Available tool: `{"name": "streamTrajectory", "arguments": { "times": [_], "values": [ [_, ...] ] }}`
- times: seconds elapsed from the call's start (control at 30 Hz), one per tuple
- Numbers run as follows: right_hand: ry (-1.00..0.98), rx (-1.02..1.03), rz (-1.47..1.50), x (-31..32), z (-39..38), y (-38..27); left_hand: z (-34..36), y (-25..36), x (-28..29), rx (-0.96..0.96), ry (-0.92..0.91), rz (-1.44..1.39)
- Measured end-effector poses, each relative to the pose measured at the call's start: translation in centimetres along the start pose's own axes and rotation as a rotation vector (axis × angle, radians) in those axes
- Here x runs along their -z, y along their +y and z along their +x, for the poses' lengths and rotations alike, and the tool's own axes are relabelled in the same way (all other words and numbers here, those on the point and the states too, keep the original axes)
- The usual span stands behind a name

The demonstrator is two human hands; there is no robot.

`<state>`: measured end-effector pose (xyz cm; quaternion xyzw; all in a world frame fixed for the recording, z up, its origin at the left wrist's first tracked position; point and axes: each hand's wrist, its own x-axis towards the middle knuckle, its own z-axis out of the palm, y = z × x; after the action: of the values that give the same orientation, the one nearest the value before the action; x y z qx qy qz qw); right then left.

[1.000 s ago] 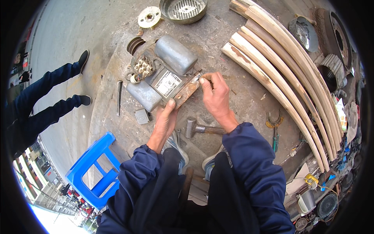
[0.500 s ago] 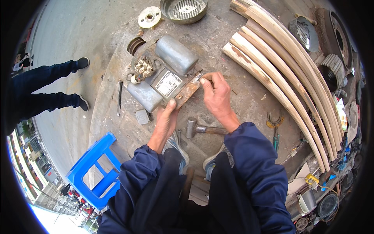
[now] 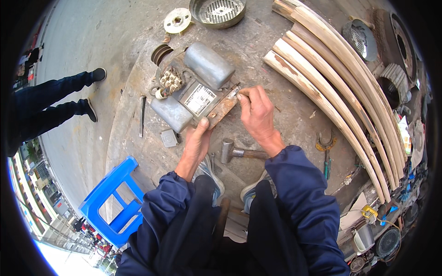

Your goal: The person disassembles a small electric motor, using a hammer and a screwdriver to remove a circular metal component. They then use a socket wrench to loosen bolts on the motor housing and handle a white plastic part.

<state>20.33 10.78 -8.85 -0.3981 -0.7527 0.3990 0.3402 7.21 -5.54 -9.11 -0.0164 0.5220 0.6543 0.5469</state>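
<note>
In front of me an electric motor [image 3: 200, 99] lies tilted on the ground, with two rounded grey housings, a grooved pulley [image 3: 161, 54] and an exposed terminal block [image 3: 171, 79]. My left hand [image 3: 195, 147] is closed on its rusty base [image 3: 224, 109], thumb on top, the other fingers mostly hidden beneath. At the base's far right end, my right hand [image 3: 256, 114] pinches thumb and forefinger together; whatever lies between the fingertips is too small to make out. A hammer [image 3: 227, 151] rests below the motor. A small grey box [image 3: 169, 138] and a dark metal bar [image 3: 142, 116] lie to its left.
Long wooden strips [image 3: 329, 99] lie at the right. A slotted round cover [image 3: 218, 13] and a pale fan disc [image 3: 177, 20] sit at the far side. A blue plastic stool [image 3: 110, 202] stands at left, below a person's legs [image 3: 55, 101]. Motor parts [image 3: 393, 87] crowd the right edge.
The person at left has shifted the nearer foot slightly away from me and to the left. My hands keep nearly the same place on the motor base.
</note>
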Motion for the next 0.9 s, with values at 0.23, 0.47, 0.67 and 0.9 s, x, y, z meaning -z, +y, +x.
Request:
{"name": "streamTrajectory", "arguments": {
  "times": [0.23, 0.47, 0.67, 0.9],
  "values": [
    [-0.233, -0.583, 0.332, 0.8, 1.1, 0.2, 0.2, -0.3, 0.4, 0.007, -0.005, -0.004],
    [-0.044, -0.058, 0.002, 0.5, 0.1, -0.3, 0.1, -0.3, 0.3, 0.009, 0.002, -0.004],
    [-0.08, -0.345, 0.216, 0.2, 0.0, -0.1, 0.1, -0.3, 0.1, 0.001, 0.002, 0.002],
    [-0.188, -0.465, 0.232, 0.9, 0.3, -0.7, 0.0, -0.2, 1.0, 0.007, -0.019, -0.042]
  ]
}}
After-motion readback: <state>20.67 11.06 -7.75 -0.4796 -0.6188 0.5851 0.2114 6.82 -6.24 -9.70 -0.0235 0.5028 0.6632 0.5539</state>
